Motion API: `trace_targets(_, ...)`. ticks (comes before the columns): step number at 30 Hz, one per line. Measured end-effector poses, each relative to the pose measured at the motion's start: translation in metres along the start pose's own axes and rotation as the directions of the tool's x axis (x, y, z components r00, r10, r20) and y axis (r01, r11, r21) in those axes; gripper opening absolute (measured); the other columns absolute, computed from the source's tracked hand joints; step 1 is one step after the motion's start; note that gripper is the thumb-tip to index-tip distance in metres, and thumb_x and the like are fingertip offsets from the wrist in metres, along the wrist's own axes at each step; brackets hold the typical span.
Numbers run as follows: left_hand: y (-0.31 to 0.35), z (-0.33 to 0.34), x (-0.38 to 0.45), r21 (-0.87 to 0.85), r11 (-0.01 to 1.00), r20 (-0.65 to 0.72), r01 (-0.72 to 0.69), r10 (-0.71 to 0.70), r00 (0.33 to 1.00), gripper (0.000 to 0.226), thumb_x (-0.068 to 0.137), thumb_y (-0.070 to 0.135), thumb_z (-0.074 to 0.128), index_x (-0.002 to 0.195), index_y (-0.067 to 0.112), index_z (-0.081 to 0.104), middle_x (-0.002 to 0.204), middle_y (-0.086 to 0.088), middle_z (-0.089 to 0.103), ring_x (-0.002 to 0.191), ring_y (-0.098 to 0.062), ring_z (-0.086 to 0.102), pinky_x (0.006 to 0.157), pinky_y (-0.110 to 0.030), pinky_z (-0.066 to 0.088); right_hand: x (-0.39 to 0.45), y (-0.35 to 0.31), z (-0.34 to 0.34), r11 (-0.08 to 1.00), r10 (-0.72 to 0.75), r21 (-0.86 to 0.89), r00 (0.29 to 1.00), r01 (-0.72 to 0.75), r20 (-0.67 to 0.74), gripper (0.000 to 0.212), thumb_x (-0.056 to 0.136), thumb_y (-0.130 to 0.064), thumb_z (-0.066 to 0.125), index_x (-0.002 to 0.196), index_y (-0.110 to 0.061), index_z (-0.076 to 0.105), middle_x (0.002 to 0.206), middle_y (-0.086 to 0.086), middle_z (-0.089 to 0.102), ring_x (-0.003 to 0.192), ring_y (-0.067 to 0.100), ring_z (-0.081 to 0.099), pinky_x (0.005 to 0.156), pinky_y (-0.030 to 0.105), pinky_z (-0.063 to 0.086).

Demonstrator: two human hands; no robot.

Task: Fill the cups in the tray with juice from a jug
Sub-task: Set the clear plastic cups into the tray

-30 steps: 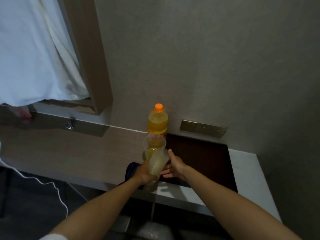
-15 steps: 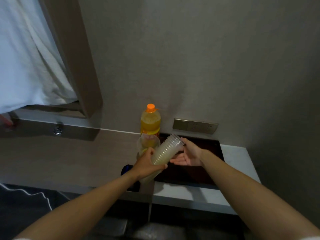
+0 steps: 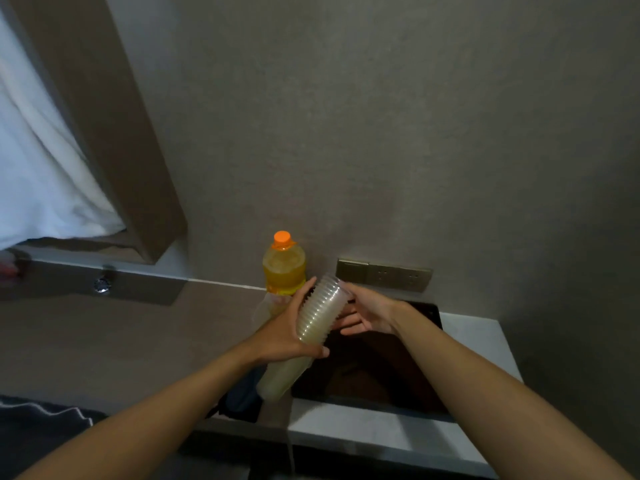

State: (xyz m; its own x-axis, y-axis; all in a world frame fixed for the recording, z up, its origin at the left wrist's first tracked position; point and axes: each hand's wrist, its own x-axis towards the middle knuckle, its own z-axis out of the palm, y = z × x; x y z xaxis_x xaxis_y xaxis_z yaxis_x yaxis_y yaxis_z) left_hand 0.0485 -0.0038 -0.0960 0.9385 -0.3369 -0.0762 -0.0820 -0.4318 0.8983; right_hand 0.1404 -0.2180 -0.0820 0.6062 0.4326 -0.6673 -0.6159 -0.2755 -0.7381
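My left hand (image 3: 282, 332) grips a tilted stack of clear plastic cups (image 3: 320, 315) around its middle, above the left edge of a dark tray (image 3: 398, 375). The stack's open rims point up and right. My right hand (image 3: 367, 313) holds the topmost cup's rim, fingers curled around it. Behind the stack stands a clear jug (image 3: 268, 308), mostly hidden by my left hand, with yellow juice in it. An orange-capped juice bottle (image 3: 284, 266) stands against the wall behind the jug.
The tray lies on a white counter (image 3: 481, 344) beside a grey wall with a brass socket plate (image 3: 384, 274). A dark blue object (image 3: 242, 398) lies left of the tray. A window ledge and white curtain (image 3: 45, 168) are at the left.
The cup stack has tipped from upright to slanted with its rims up and right. My right hand moved from its side to the top rim. The view shifted slightly.
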Motion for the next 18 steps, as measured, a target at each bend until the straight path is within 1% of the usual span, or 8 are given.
trace_targets(3, 0.011, 0.002, 0.011, -0.111, 0.993, -0.073, 0.032, -0.041, 0.997, 0.101, 0.083, 0.035, 0.083, 0.158, 0.041, 0.017, 0.153, 0.018, 0.035, 0.138, 0.001, 0.041, 0.102, -0.013, 0.043, 0.008, -0.01, -0.011, 0.999, -0.046, 0.002, 0.998, 0.046, 0.043, 0.046, 0.104, -0.051, 0.051, 0.131, -0.015, 0.062, 0.119, 0.01, 0.072, 0.096, 0.021, 0.074, 0.069, 0.033, 0.061)
trace_targets(5, 0.017, 0.004, 0.019, -0.104, 0.993, -0.108, 0.047, -0.058, 0.992, 0.09, 0.089, 0.037, 0.077, 0.157, 0.045, 0.018, 0.148, 0.023, 0.036, 0.133, 0.006, 0.043, 0.098, -0.011, 0.044, 0.014, -0.018, -0.016, 0.998, -0.066, 0.009, 0.996, 0.066, 0.054, 0.036, 0.105, -0.043, 0.054, 0.128, -0.017, 0.064, 0.117, 0.008, 0.071, 0.097, 0.02, 0.072, 0.068, 0.033, 0.061)
trace_targets(8, 0.022, 0.01, 0.027, -0.083, 0.996, -0.167, 0.034, -0.047, 0.985, 0.089, 0.093, 0.026, 0.073, 0.159, 0.04, 0.015, 0.143, 0.032, 0.034, 0.125, 0.022, 0.042, 0.094, -0.005, 0.042, 0.026, -0.027, -0.023, 0.996, -0.09, -0.007, 0.994, 0.09, 0.054, 0.036, 0.102, -0.039, 0.06, 0.129, -0.015, 0.064, 0.12, 0.008, 0.07, 0.103, 0.02, 0.07, 0.068, 0.033, 0.061)
trace_targets(10, 0.023, 0.012, 0.031, -0.098, 0.994, -0.166, 0.046, -0.062, 0.984, 0.091, 0.093, 0.029, 0.073, 0.159, 0.043, 0.013, 0.146, 0.034, 0.032, 0.125, 0.024, 0.041, 0.096, -0.005, 0.041, 0.034, -0.031, -0.027, 0.99, -0.123, -0.067, 0.992, 0.125, 0.029, 0.038, 0.1, -0.038, 0.065, 0.132, -0.017, 0.064, 0.124, 0.009, 0.07, 0.107, 0.019, 0.069, 0.071, 0.033, 0.059)
trace_targets(11, 0.022, 0.012, 0.032, -0.097, 0.994, -0.173, 0.051, -0.067, 0.983, 0.09, 0.092, 0.03, 0.073, 0.159, 0.044, 0.014, 0.147, 0.032, 0.032, 0.126, 0.024, 0.04, 0.097, -0.005, 0.04, 0.036, -0.034, -0.028, 0.982, -0.149, -0.112, 0.989, 0.149, 0.014, 0.038, 0.1, -0.04, 0.065, 0.131, -0.018, 0.065, 0.124, 0.009, 0.071, 0.108, 0.019, 0.069, 0.072, 0.033, 0.058)
trace_targets(13, 0.022, 0.011, 0.033, -0.108, 0.992, -0.197, 0.066, -0.086, 0.977, 0.086, 0.092, 0.03, 0.073, 0.158, 0.043, 0.019, 0.148, 0.027, 0.035, 0.125, 0.024, 0.04, 0.097, -0.003, 0.039, 0.034, -0.042, -0.029, 0.963, -0.188, -0.193, 0.982, 0.186, 0.004, 0.042, 0.099, -0.053, 0.061, 0.122, -0.02, 0.069, 0.122, 0.008, 0.072, 0.111, 0.02, 0.069, 0.074, 0.033, 0.058)
trace_targets(16, 0.022, 0.007, 0.033, -0.107, 0.992, -0.219, 0.071, -0.093, 0.971, 0.083, 0.092, 0.027, 0.074, 0.158, 0.037, 0.024, 0.148, 0.023, 0.039, 0.125, 0.022, 0.043, 0.095, -0.003, 0.039, 0.024, -0.054, -0.031, 0.935, -0.186, -0.29, 0.978, 0.205, 0.092, 0.051, 0.095, -0.068, 0.052, 0.116, -0.024, 0.067, 0.12, 0.003, 0.072, 0.115, 0.02, 0.067, 0.08, 0.036, 0.059)
trace_targets(18, 0.022, 0.005, 0.031, -0.105, 0.992, -0.22, 0.07, -0.092, 0.971, 0.08, 0.093, 0.024, 0.073, 0.156, 0.036, 0.027, 0.146, 0.022, 0.044, 0.124, 0.018, 0.048, 0.094, -0.004, 0.041, 0.021, -0.058, -0.032, 0.892, -0.193, -0.386, 0.971, 0.235, 0.145, 0.054, 0.092, -0.069, 0.057, 0.119, -0.024, 0.069, 0.119, 0.001, 0.073, 0.113, 0.018, 0.069, 0.086, 0.04, 0.06)
